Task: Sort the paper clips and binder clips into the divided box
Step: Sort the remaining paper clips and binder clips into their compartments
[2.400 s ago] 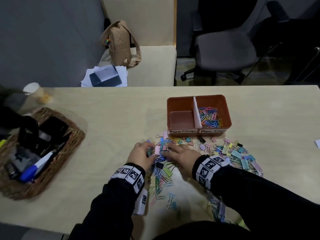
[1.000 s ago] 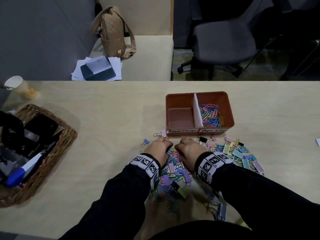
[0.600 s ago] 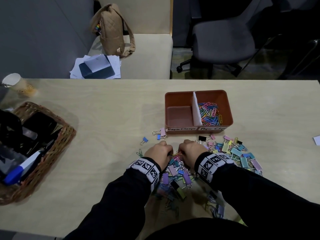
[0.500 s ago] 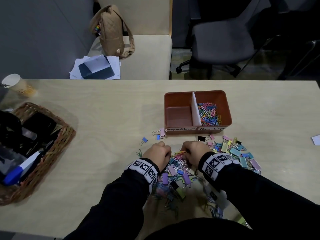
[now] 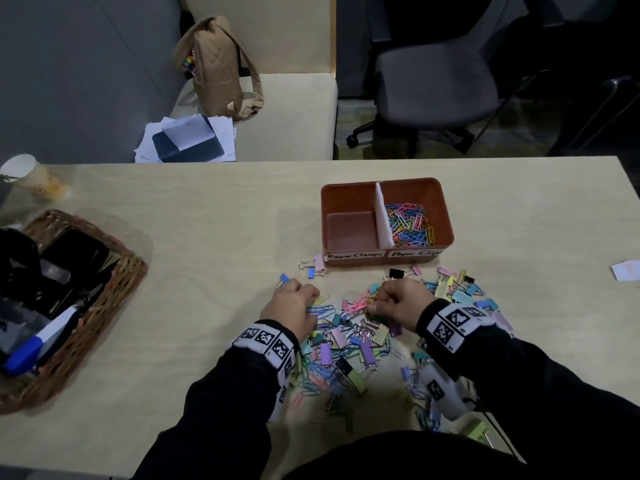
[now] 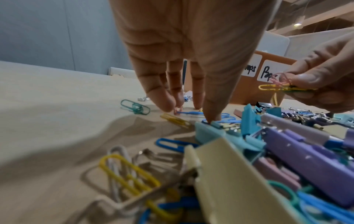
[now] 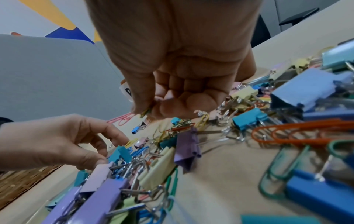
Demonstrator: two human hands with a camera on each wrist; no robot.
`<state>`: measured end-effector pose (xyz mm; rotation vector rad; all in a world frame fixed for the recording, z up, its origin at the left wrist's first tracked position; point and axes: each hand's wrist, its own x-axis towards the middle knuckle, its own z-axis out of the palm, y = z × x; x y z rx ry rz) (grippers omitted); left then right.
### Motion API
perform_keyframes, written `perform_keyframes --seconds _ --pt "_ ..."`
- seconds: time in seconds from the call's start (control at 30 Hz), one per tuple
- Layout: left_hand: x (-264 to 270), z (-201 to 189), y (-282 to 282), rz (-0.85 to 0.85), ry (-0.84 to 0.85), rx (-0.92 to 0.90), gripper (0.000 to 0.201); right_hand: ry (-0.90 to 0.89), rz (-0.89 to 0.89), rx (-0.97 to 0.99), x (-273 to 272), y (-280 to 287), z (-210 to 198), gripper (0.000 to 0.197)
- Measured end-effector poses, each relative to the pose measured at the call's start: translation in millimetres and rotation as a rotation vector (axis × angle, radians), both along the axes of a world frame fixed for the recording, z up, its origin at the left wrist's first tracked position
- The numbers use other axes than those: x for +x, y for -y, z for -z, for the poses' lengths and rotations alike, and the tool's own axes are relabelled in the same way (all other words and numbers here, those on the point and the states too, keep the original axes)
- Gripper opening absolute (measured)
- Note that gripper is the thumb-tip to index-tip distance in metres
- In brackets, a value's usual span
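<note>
While your right hand (image 5: 398, 303) hovers curled over the middle of the pile, its thumb and fingers pinch a small bunch of paper clips (image 6: 277, 86), a yellow one and a pink one among them, lifted clear of the desk (image 5: 207, 237). Your left hand (image 5: 292, 308) sits at about nine o'clock from the right one, its fingers straight and pointing down; the fingertips (image 6: 210, 118) press on a blue paper clip (image 6: 191, 112) that lies flat on the desk, and nothing is gripped. The mixed pile of binder clips and paper clips (image 5: 349, 344) spreads under and around both hands, running out toward three o'clock and back toward six o'clock near your body. The divided box (image 5: 446, 216) stands at twelve o'clock from the pile, just beyond it. Its right compartment holds a heap of coloured paper clips (image 5: 410, 225); the left compartment (image 5: 349, 226) shows only its floor. A pink binder clip (image 5: 317, 263) lies just beside the box's near left corner. Far over at nine o'clock, a wicker basket (image 5: 114, 292) rests on the desk edge, and a paper cup (image 5: 27, 174) stands at about ten o'clock.
</note>
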<state>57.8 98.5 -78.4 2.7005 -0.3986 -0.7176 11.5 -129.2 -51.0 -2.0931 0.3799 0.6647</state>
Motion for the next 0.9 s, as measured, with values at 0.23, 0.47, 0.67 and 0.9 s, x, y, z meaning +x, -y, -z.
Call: perform_keyframes --seconds 0.23,0.47,0.67,0.9 --pt "-0.6 -3.3 8.7 0.032 0.028 -0.014 0.025 0.001 0.014 0.008 -2.4 2.0 2.7 0.023" --pt "1.0 -10.6 20.3 0.039 0.017 0.040 0.017 0.020 0.074 0.141 -5.9 2.8 -4.1 0.025" --pt "3.2 -14.1 18.4 -0.153 -0.049 -0.154 0.012 0.136 0.178 0.200 -2.5 11.2 -24.5 0.019" --pt "5.7 -25.6 27.6 -0.182 -0.064 -0.266 0.018 0.326 0.380 0.057 23.8 43.0 -45.7 0.016"
